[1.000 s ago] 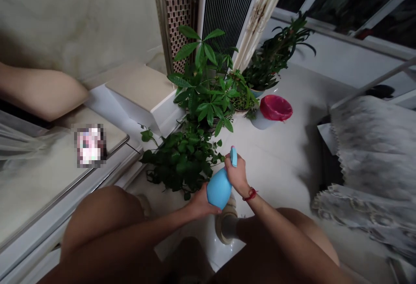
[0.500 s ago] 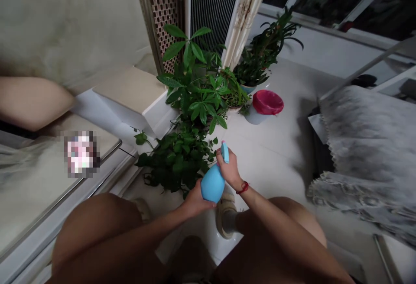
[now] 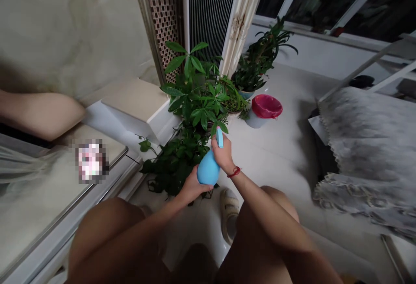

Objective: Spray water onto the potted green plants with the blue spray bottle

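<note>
A light-blue spray bottle (image 3: 208, 168) is held tilted in front of me, its top pointing away toward the plants. My right hand (image 3: 222, 153) wraps round its neck and trigger, and a red cord bracelet circles that wrist. Cupped under the rounded base is my left hand (image 3: 192, 186). Just beyond the bottle stands a leafy potted plant (image 3: 203, 98) with broad star-shaped leaves. A low, dark-green trailing plant (image 3: 175, 158) spreads over the floor to the left of the bottle. No spray can be made out.
A grey bin (image 3: 256, 118) with a pink liner stands beyond my right hand, near more potted plants (image 3: 256, 63). On the right is furniture under a lace cover (image 3: 360, 145). A cabinet with a light top (image 3: 39, 214) runs along the left, and another person's arm (image 3: 42, 113) reaches in there.
Both hands and the bottle have shifted slightly up and left in view. The camera view has tilted a little, and my shoe shows more. My grip is the same.
</note>
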Available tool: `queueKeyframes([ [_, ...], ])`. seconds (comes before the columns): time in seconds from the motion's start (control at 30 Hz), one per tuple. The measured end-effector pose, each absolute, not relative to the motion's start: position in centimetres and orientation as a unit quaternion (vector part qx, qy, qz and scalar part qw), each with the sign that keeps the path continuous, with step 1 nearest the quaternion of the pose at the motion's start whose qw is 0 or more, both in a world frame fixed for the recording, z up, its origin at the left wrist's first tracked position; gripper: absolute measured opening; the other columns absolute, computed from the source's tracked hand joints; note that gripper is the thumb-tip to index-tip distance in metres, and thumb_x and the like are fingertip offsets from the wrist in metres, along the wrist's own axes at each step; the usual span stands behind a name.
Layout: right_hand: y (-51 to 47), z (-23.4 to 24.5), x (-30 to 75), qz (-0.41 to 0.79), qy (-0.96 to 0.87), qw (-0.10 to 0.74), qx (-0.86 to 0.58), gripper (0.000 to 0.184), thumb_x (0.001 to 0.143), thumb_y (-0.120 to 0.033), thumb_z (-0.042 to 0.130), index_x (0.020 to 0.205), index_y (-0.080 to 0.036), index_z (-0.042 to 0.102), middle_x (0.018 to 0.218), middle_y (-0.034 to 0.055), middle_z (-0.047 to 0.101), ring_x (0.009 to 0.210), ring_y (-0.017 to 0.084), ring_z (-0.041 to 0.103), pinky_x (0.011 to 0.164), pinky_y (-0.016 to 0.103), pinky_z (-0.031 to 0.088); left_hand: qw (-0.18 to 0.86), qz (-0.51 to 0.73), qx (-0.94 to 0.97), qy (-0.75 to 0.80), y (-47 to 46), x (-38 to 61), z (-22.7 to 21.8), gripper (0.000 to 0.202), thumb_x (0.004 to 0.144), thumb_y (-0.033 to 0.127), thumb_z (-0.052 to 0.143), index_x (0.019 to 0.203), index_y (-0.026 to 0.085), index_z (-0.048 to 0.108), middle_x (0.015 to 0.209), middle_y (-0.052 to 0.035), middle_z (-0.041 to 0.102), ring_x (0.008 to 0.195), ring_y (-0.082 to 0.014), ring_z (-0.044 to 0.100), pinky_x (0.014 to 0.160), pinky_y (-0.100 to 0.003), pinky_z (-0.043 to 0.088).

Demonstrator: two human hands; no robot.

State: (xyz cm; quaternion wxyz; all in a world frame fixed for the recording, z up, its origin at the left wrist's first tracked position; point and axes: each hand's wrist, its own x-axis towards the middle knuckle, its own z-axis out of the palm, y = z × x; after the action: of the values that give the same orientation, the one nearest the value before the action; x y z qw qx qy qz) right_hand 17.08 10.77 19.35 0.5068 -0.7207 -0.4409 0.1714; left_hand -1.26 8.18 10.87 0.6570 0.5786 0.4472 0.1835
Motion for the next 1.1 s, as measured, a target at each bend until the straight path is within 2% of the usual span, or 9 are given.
queueKeyframes([
  [0.1,11.5,20.0,16.8,0.192,-0.431,0.508,-0.721,0.015,0.093,-0.035,0.058,0.081,-0.028,0.054,0.077,0.0,0.063,0.076,0.022,0.058,0.077,0.036,0.049,0.662,0.186,0.563,0.459,8.2,-1.0,11.6,0.104,0.065,0.024,0.105,0.158,0.015,0.059,0.148,-0.0204,0.077,0.135,-0.0407,0.074,0.118,-0.053,0.06],
  [0.3,12.6,21.1,16.3,0.169,-0.453,0.499,-0.719,0.018,0.089,-0.026,0.063,0.075,-0.029,0.051,0.074,0.0001,0.064,0.074,0.021,0.059,0.074,0.035,0.047,0.655,0.183,0.556,0.478,8.9,-1.2,12.1,0.109,0.06,0.031,0.106,0.156,0.014,0.058,0.144,-0.0199,0.077,0.135,-0.0422,0.074,0.117,-0.054,0.06],
  [0.47,12.9,21.0,16.5,0.185,-0.438,0.513,-0.715,0.016,0.094,-0.029,0.059,0.078,-0.028,0.054,0.075,0.0002,0.065,0.073,0.021,0.061,0.073,0.034,0.049,0.65,0.191,0.561,0.475,9.4,-1.5,12.1,0.11,0.06,0.032,0.104,0.159,0.015,0.057,0.146,-0.019,0.077,0.133,-0.0413,0.075,0.118,-0.054,0.06],
  [0.7,12.6,20.7,16.5,0.155,-0.442,0.486,-0.738,0.02,0.09,-0.028,0.061,0.073,-0.028,0.051,0.071,0.0008,0.063,0.071,0.021,0.058,0.072,0.035,0.047,0.653,0.181,0.559,0.479,9.0,-1.6,12.0,0.114,0.058,0.031,0.11,0.159,0.017,0.059,0.141,-0.0173,0.08,0.136,-0.0436,0.074,0.12,-0.055,0.06],
  [0.9,12.3,20.6,16.4,0.179,-0.43,0.512,-0.722,0.012,0.092,-0.032,0.058,0.081,-0.028,0.056,0.072,0.0,0.064,0.074,0.023,0.063,0.076,0.036,0.05,0.629,0.165,0.588,0.481,9.1,-1.6,12.2,0.115,0.067,0.034,0.108,0.166,0.016,0.053,0.149,-0.0204,0.077,0.139,-0.0413,0.074,0.12,-0.052,0.06],
  [1.1,12.0,20.5,16.3,0.137,-0.472,0.514,-0.703,0.01,0.088,-0.034,0.059,0.08,-0.028,0.057,0.077,0.0028,0.067,0.078,0.024,0.063,0.081,0.038,0.052,0.592,0.132,0.602,0.519,8.8,-1.3,14.0,0.115,0.07,0.029,0.106,0.169,0.016,0.051,0.143,-0.0192,0.08,0.138,-0.0438,0.076,0.117,-0.052,0.061],
])
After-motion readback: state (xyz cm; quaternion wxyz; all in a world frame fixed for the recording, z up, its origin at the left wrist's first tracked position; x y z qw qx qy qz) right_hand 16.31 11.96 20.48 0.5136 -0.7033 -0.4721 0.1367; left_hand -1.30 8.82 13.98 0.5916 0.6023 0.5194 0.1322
